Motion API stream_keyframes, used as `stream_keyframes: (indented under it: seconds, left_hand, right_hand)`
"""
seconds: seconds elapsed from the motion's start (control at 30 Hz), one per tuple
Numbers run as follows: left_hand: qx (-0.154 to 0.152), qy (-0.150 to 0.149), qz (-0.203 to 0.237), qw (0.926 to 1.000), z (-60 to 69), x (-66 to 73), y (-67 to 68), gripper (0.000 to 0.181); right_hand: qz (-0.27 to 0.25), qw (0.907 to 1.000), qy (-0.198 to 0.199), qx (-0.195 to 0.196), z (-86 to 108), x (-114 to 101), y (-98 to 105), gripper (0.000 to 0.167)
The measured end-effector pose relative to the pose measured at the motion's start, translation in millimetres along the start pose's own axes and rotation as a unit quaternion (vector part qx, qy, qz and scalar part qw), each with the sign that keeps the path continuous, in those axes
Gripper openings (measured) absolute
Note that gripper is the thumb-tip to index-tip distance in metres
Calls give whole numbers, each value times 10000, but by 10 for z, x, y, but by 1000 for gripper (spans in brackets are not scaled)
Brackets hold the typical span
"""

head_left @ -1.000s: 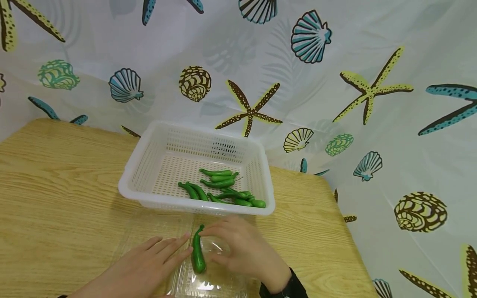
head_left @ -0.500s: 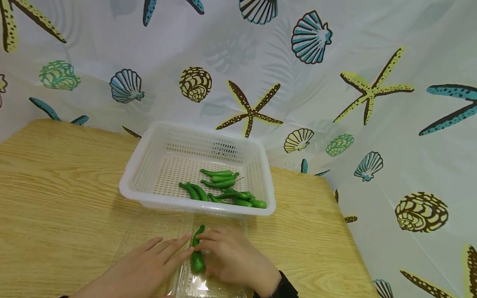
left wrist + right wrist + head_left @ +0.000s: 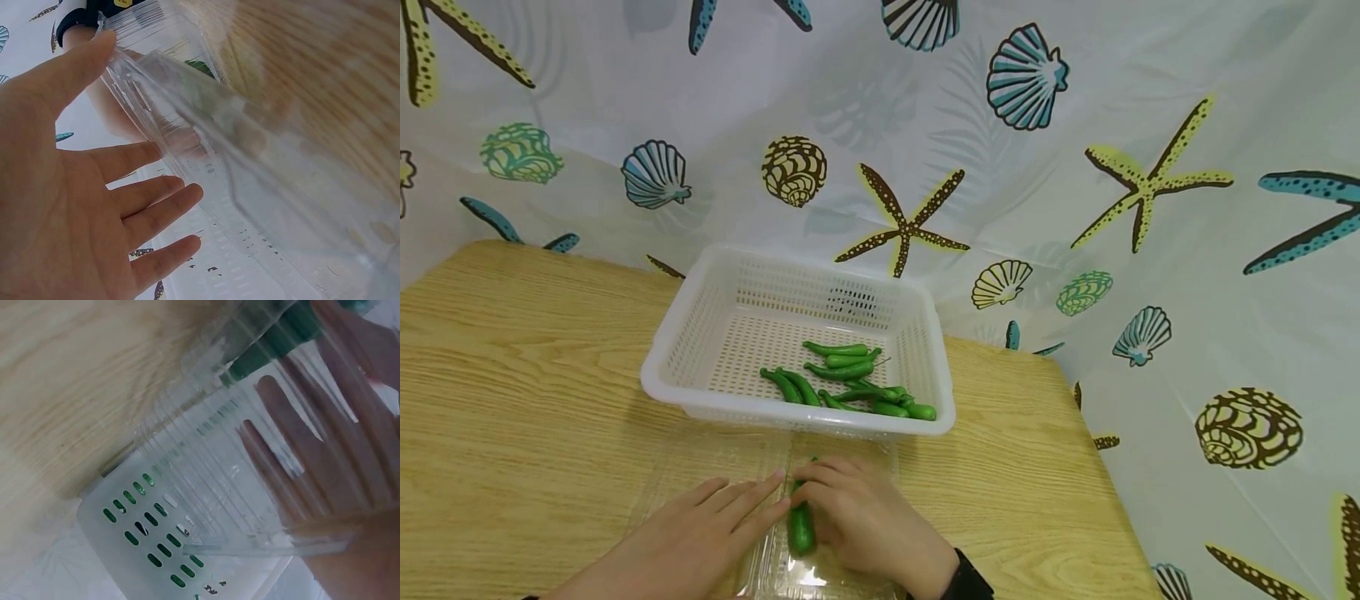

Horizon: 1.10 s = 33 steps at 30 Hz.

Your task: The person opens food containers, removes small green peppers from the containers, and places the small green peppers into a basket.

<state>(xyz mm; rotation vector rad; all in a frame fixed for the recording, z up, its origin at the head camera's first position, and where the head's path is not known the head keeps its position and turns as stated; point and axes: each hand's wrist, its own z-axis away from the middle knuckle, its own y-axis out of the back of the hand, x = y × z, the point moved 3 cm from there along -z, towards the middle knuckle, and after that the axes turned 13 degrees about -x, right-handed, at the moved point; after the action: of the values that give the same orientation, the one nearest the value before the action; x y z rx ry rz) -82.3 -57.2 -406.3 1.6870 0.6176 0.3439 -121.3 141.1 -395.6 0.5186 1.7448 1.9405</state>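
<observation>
A green chili pepper (image 3: 802,533) lies lengthwise in a clear plastic clamshell container (image 3: 786,579), near its hinge side. My right hand (image 3: 868,517) holds the pepper between thumb and fingers, covering its upper part in the head view. Through the clear plastic, the right wrist view shows the pepper (image 3: 275,347) beside the fingers of that hand (image 3: 337,444). My left hand (image 3: 700,525) rests over the container's left half with fingers straight. In the left wrist view, the thumb of the left hand (image 3: 69,206) touches the container's edge (image 3: 131,62).
Behind the container stands a white perforated basket (image 3: 658,375), with several green peppers (image 3: 842,368) lying towards its right front. Both sit on a wooden table (image 3: 512,375). A patterned curtain (image 3: 722,75) hangs behind the table and along its right side.
My right hand has moved slightly left and closed onto the pepper, which has shifted a little. The left hand stays where it was.
</observation>
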Motion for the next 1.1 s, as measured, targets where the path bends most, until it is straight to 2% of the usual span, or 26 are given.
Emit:
stream_keyframes:
  seconds: [0.1,0.3,0.5,0.8,1.1]
  left_hand:
    - [84,-2,15,10000,-6,3,8,92]
    - [25,-26,8,10000,5,-5,6,90]
    - [66,-20,-25,10000,11,-6,-4,90]
    - [116,5,53,9999,11,0,10,89]
    - [107,70,68,9999,0,3,17,88]
  right_hand:
    - [-8,10000,1,28,-2,-5,-15,33]
    - [-166,9998,-58,73,11,-5,-19,24]
    - [-411,9990,-187,5,52,42,57,23]
    - [-440,9982,-281,297,83,57,179,18]
    - [-402,9963,-384,662,197,108,357,27]
